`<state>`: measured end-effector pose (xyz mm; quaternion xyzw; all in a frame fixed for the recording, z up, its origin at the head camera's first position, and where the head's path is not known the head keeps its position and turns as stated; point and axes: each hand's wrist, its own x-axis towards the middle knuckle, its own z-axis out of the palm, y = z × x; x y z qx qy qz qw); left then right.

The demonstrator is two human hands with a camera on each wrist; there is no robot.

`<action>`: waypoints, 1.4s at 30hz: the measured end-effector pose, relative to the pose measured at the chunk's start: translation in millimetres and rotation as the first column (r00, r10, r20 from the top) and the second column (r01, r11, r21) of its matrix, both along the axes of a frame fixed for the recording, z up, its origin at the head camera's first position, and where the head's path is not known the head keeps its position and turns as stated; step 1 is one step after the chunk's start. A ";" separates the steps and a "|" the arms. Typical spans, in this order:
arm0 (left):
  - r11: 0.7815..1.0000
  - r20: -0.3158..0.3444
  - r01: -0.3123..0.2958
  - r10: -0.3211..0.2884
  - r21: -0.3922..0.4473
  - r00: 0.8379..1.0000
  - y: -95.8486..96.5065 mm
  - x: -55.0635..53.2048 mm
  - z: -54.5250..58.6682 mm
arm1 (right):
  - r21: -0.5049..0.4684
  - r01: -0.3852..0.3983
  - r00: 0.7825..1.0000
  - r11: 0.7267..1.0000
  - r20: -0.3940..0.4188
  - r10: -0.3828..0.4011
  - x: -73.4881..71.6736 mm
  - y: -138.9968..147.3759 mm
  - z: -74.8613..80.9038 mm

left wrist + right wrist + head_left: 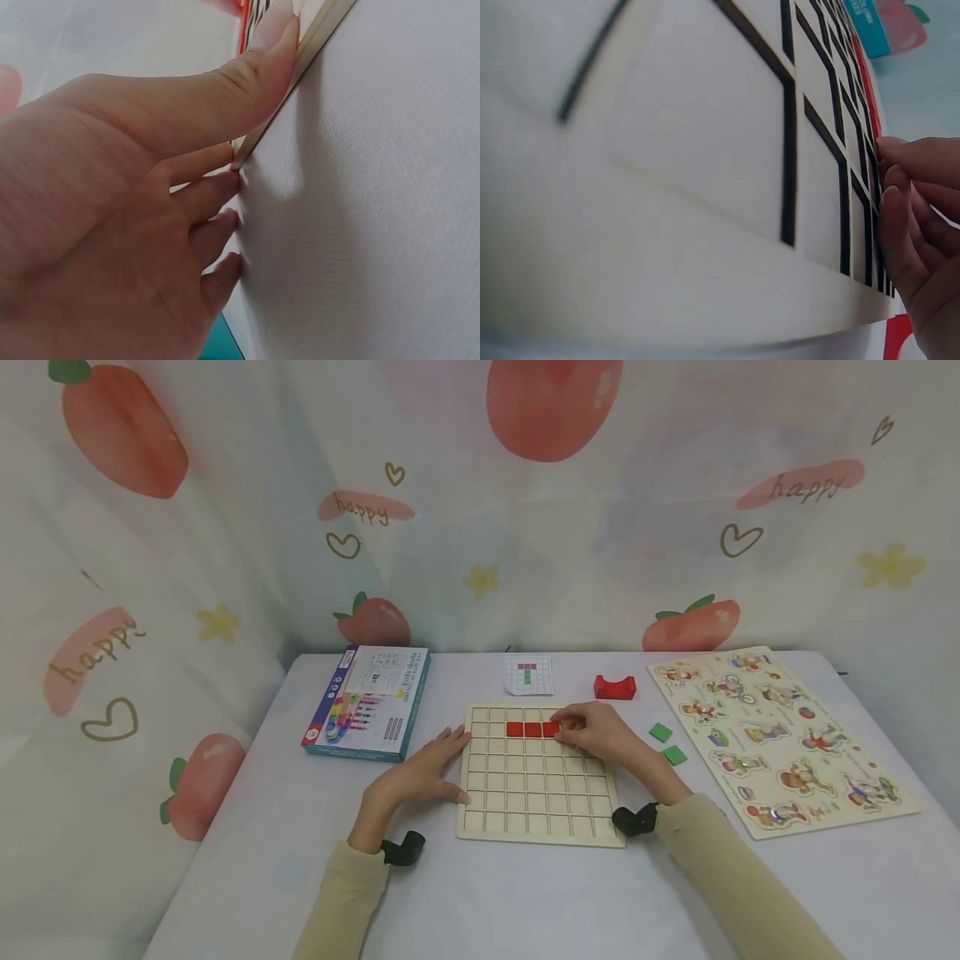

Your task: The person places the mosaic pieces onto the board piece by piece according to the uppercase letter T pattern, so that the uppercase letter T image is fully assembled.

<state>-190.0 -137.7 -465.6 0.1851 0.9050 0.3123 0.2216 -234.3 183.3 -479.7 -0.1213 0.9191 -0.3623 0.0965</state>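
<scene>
A square wooden grid board (536, 814) lies flat on the white table. Three red square tiles (523, 729) sit side by side in one row near its far edge. My right hand (600, 731) has its fingertips at the rightmost tile and pinches it; the right wrist view shows those fingers (911, 161) at the end of the red strip. My left hand (420, 772), fingers spread, steadies the board's left edge. In the left wrist view its thumb (255, 82) lies on the board's border, while the other fingertips touch the side.
Beyond the board lies a pattern card (528, 677) showing red and green squares. A red block with a curved top (615, 687) stands right of it. Two green tiles (661, 732) lie beside a picture puzzle board (780, 735). A boxed set (369, 702) is at the left.
</scene>
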 end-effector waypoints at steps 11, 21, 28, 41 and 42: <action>1.000 0.002 -0.001 0.001 -0.006 1.000 0.6 0.6 0.8 | -0.045 0.043 0.998 0.998 -0.049 -0.045 12.4 11.5 3.8; 1.000 -0.001 0.001 -0.001 -0.005 1.000 0.5 0.4 -0.4 | -0.037 0.089 0.991 0.995 -0.101 -0.092 24.8 37.4 4.8; 1.000 0.003 0.003 -0.003 -0.019 1.000 -0.2 -0.9 -1.1 | -0.012 0.155 0.985 0.988 -0.073 -0.155 30.2 61.9 8.5; 1.000 0.005 -0.014 0.014 -0.025 1.000 0.2 -1.6 -3.6 | 0.065 0.219 0.973 0.974 -0.084 -0.214 36.9 106.2 8.6; 1.000 0.005 -0.016 0.016 -0.025 1.000 0.2 -1.5 -4.3 | 0.068 0.227 0.972 0.971 -0.075 -0.222 36.8 108.8 7.9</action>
